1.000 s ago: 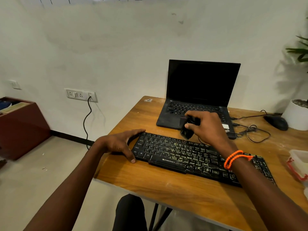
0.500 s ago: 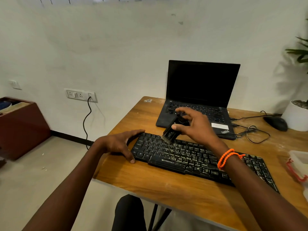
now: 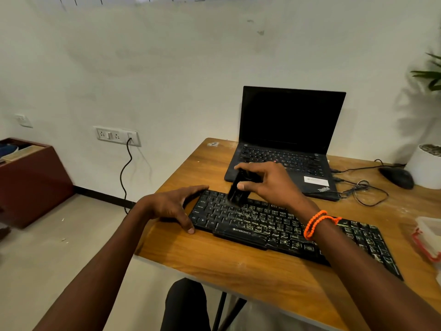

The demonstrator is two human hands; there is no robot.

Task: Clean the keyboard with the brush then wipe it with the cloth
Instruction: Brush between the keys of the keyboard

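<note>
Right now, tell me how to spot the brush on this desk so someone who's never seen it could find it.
Start at the wooden desk and find the long black keyboard lying in front of the open laptop. Over the keyboard's far left keys, the right hand pinches a small black brush, bristles down. It is the only thing held.

Soft, even daylight fills the room, bright on the pale wall (image 3: 167, 68) and with no harsh glare on the bench (image 3: 238, 271). The plant (image 3: 429, 77) throws a faint, fuzzy shadow on the wall at right, and the brush (image 3: 237, 191) is smeared with motion blur. The wide lens bends the frame edges, stretching both forearms.
</note>
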